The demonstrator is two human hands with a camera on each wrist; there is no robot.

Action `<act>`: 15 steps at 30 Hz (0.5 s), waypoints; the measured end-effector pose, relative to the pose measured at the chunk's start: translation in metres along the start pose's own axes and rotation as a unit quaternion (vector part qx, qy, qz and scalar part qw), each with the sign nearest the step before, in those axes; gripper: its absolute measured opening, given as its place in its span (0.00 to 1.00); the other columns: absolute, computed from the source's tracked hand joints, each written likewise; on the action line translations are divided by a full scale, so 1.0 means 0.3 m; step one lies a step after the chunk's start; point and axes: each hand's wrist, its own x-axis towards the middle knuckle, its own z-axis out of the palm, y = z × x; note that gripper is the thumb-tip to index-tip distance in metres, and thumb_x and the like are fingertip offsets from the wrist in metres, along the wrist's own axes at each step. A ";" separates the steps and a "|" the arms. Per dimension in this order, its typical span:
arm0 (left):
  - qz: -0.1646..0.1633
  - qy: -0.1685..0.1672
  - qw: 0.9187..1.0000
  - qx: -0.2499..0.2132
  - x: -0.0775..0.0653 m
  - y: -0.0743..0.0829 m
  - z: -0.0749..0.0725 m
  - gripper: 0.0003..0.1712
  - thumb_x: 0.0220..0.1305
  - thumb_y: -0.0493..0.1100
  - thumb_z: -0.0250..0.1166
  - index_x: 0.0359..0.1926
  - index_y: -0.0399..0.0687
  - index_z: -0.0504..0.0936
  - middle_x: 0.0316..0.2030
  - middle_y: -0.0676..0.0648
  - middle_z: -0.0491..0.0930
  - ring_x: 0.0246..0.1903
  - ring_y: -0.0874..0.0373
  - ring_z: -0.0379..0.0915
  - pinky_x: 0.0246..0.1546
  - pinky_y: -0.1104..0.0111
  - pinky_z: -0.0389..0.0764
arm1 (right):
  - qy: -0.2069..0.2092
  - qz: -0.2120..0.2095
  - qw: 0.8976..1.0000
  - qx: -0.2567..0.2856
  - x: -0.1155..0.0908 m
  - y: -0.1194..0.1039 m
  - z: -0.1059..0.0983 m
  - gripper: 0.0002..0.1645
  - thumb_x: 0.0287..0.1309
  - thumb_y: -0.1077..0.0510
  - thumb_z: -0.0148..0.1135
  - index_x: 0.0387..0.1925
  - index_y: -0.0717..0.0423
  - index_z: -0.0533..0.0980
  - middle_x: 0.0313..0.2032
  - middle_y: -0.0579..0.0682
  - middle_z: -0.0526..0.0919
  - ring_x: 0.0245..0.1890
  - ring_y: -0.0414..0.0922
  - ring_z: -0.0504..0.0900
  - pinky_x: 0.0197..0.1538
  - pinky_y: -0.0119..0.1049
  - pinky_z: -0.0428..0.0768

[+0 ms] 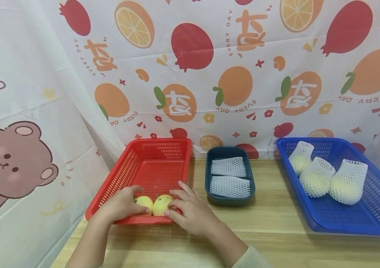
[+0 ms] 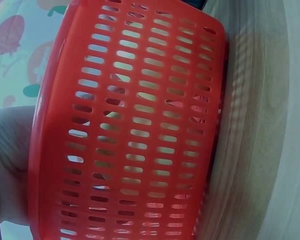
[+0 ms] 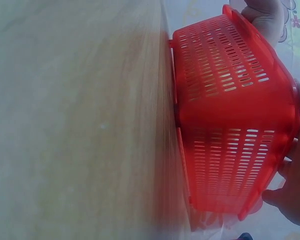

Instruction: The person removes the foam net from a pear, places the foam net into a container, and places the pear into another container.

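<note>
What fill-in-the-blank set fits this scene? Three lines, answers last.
1. The left hand and right hand are at two round yellow fruits inside a perforated plastic basket whose colour is ____.
2. Inside the perforated blue plastic basket sit ____ round pale fruits wrapped in white foam mesh.
3. The dark teal rectangular tray stands ____ the two baskets.

Answers: red; three; between

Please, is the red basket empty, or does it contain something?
Not empty: two yellow fruits sit inside the red basket, at its near end.
</note>
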 end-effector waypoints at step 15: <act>0.084 0.095 0.992 -0.016 -0.046 0.121 0.002 0.44 0.52 0.67 0.64 0.64 0.50 0.67 0.59 0.44 0.73 0.57 0.45 0.70 0.50 0.45 0.74 | 0.018 -0.024 0.999 0.025 -0.020 0.010 -0.043 0.30 0.64 0.32 0.40 0.56 0.40 0.75 0.68 0.39 0.62 0.73 0.48 0.44 0.66 0.61 0.55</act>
